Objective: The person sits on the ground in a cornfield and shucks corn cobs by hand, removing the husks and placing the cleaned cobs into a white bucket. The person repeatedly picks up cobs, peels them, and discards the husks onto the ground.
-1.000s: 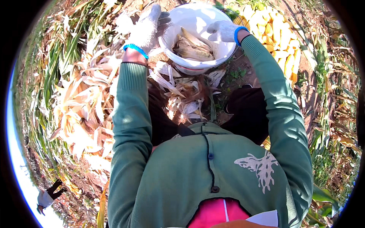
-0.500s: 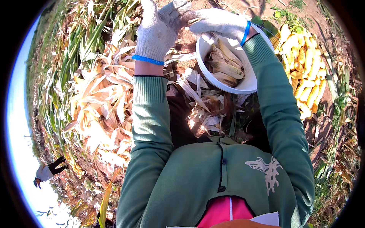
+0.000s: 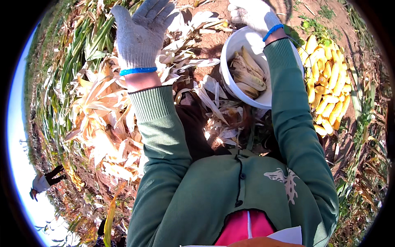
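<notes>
My left hand (image 3: 142,37), in a whitish knit glove with a blue band at the cuff, is raised at the upper left. Its fingers are spread and nothing lies in the palm. My right hand (image 3: 254,17), gloved the same way, is above the far rim of a white bucket (image 3: 227,76). Its fingers are curled in; what they hold, if anything, is hidden. Several corn ears (image 3: 249,78) still in pale husks lie in the bucket. Under and beside my left hand spreads a heap of dry corn husks (image 3: 103,119).
At the right lies a pile of husked yellow corn (image 3: 329,82). Green and dry stalks (image 3: 92,45) lie at the far left. Loose husks (image 3: 220,111) cover the soil by my legs. A distant person (image 3: 45,181) appears at the left edge.
My hands, close together before, have moved apart: the left outward to the left with fingers spreading, the right slightly up and right. The bucket appears a little farther right and lower.
</notes>
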`<state>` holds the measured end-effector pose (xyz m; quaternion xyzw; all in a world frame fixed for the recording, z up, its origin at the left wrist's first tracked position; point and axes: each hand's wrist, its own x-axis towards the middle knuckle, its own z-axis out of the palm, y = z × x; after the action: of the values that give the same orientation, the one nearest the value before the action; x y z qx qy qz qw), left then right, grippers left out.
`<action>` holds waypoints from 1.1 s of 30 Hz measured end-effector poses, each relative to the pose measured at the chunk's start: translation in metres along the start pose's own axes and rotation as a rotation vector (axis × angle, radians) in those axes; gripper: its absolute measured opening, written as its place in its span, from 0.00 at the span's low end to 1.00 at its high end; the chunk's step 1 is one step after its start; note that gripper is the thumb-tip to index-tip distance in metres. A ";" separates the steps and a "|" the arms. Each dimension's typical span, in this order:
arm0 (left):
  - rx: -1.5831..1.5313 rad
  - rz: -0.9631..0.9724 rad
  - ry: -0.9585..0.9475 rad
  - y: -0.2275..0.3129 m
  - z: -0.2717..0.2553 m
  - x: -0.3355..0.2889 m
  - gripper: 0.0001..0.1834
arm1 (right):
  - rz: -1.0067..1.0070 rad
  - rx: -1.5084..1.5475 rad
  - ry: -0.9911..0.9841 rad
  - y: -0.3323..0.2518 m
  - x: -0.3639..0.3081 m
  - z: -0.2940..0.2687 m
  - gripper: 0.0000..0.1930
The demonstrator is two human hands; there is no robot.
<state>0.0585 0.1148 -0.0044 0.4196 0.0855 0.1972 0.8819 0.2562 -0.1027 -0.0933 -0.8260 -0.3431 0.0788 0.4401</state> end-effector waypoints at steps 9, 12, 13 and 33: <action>-0.275 -0.061 -0.043 -0.004 -0.005 0.012 0.36 | 0.034 -0.296 -0.091 -0.013 0.025 0.034 0.12; -0.107 0.045 -0.053 -0.012 0.003 0.009 0.34 | 0.057 -0.217 -0.065 -0.011 0.017 0.011 0.11; -0.060 0.035 0.020 -0.018 0.016 0.015 0.33 | 0.096 -0.196 -0.038 -0.005 0.006 -0.003 0.11; 0.054 -0.116 0.602 -0.022 0.095 0.022 0.28 | 0.105 -0.607 -0.816 0.117 -0.117 0.113 0.25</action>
<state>0.1150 0.0441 0.0392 0.3601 0.3720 0.2593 0.8153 0.1779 -0.1457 -0.2727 -0.8347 -0.4525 0.3138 0.0060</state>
